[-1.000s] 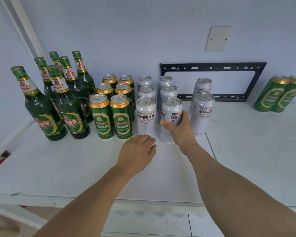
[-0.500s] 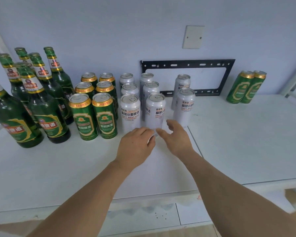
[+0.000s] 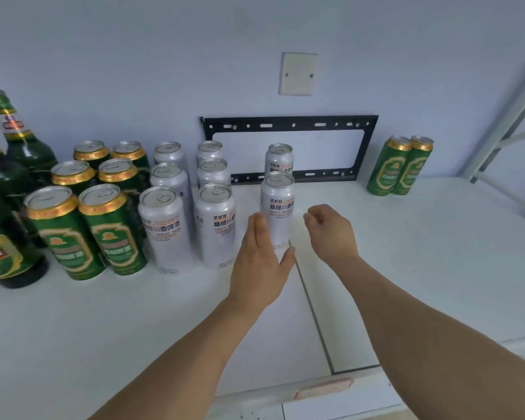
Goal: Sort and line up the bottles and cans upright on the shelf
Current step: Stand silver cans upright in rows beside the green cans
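Two bare hands hover over a white shelf [image 3: 422, 268] where beer is being sorted by kind: green bottles [image 3: 15, 165] stand at far left, green cans [image 3: 82, 228] in two files beside them, then silver cans [image 3: 191, 213] in two files of three, all upright. We see the left hand [image 3: 259, 262] held flat, fingers straight and together, its fingertips in front of the near can [image 3: 278, 207] of a separate silver pair [image 3: 279, 189] that stands apart to the right of the files; whether it actually touches the can we cannot tell. The right hand [image 3: 331, 231] sits just right of that can with fingers loosely curled and nothing in its grip. Two more green cans [image 3: 400, 166] wait well apart at far right, near the wall and a shelf upright, away from their own kind. A black metal bracket [image 3: 290, 148] leans against the wall behind the silver pair, below a blank wall plate [image 3: 299, 74]. In our judgement the job is mostly done, with the silver pair and the far green cans left to bring into line. The risks lie in the crowding: a sideways shove with a flat hand could tip a tall can rather than slide it, and a toppled can could knock its neighbours down the file. A can pushed too far back may hit the bracket, and a reach across to the far cans with a forearm low could sweep the silver pair over.
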